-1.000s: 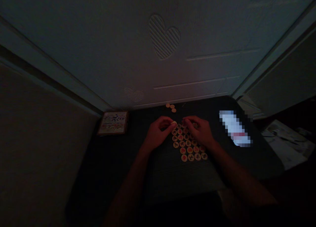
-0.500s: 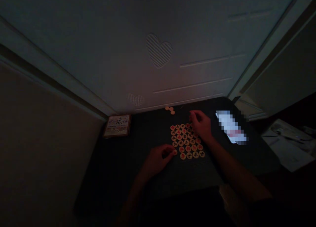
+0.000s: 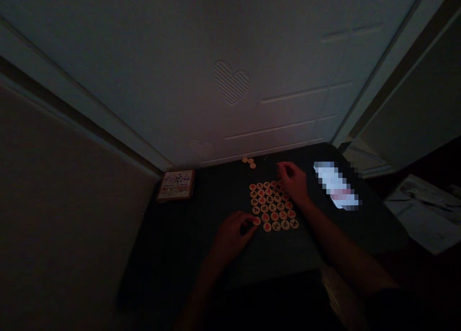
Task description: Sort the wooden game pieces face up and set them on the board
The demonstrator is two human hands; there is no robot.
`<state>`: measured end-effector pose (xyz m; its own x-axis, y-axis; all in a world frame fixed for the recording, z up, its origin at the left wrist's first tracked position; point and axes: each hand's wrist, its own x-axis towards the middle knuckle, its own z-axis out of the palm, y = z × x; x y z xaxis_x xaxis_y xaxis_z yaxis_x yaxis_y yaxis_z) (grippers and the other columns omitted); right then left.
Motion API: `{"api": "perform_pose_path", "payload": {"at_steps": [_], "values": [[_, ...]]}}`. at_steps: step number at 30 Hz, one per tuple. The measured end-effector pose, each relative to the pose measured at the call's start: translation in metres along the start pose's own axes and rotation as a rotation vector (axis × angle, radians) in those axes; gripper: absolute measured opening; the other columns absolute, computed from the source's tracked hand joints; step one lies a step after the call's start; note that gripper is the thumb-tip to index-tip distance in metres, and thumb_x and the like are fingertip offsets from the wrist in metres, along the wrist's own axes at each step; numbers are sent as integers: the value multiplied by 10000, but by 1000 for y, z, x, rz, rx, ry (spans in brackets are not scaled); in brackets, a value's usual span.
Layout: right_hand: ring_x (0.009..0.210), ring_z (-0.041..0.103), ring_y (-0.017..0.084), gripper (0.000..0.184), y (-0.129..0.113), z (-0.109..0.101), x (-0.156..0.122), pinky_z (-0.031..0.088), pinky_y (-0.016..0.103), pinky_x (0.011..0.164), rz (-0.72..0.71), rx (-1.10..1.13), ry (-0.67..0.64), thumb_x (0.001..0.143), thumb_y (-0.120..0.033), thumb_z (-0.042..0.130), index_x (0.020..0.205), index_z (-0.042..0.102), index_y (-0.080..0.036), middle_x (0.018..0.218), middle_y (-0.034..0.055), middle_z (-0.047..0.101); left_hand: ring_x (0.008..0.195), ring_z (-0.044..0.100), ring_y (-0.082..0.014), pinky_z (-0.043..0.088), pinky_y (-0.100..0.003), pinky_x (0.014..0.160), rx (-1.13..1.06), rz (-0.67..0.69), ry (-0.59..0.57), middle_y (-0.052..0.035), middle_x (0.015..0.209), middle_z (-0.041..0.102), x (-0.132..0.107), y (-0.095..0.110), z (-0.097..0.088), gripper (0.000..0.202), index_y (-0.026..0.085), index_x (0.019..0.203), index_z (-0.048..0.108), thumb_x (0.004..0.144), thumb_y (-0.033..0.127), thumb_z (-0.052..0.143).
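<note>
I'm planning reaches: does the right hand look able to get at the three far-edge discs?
Probably yes: the right hand is near the three discs, and nothing tall shows between them.

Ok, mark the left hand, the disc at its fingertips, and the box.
Left hand (image 3: 231,234): head view, back of the hand.
Disc (image 3: 257,221): head view, top face.
Box (image 3: 175,185): head view, patterned top.
</note>
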<state>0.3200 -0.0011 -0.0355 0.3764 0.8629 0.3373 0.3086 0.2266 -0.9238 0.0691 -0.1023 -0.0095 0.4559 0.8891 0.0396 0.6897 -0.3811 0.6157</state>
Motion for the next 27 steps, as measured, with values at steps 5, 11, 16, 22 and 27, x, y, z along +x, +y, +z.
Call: {"api": "perform_pose_path", "payload": {"at_steps": [5, 11, 16, 22, 27], "values": [[695, 673, 187, 343, -1, 0, -1, 519, 303, 655, 9, 3, -1, 929, -487, 574, 992, 736, -191, 794, 39, 718, 893, 652, -177, 541, -345, 848, 13, 18, 12, -10, 1029, 690, 2, 0, 2, 142, 269, 1071, 684, 948, 312, 625], [686, 666, 184, 355, -3, -1, 0, 515, 302, 651, 17, -1, 0, 927, -493, 575, 994, 742, -187, 796, 43, 722, 841, 645, -158, 555, -316, 797, 33, 18, -21, -24, 1085, 649, 6, 2, -2, 315, 302, 1258, 643, 949, 360, 627], [701, 674, 191, 361, -2, -1, 1, 511, 304, 652, 20, -18, -4, 922, -501, 578, 990, 745, -189, 810, 48, 730, 889, 656, -166, 566, -313, 809, 45, 41, -46, -39, 1143, 627, 8, 0, -1, 364, 322, 1328, 619, 968, 369, 593], [703, 669, 190, 350, -1, -1, 1, 508, 305, 659, 8, -23, -7, 929, -488, 568, 992, 744, -193, 822, 48, 729, 861, 649, -158, 570, -326, 819, 26, 38, -61, -41, 1157, 621, 9, -3, -1, 355, 318, 1323, 620, 973, 364, 583], [703, 666, 194, 365, 1, -1, 3, 510, 312, 666, -1, -39, 1, 923, -505, 568, 982, 746, -192, 813, 49, 727, 864, 642, -156, 564, -332, 836, 1, 34, -75, -32, 1150, 617, 8, -3, -4, 375, 322, 1335, 607, 962, 364, 608]]}}
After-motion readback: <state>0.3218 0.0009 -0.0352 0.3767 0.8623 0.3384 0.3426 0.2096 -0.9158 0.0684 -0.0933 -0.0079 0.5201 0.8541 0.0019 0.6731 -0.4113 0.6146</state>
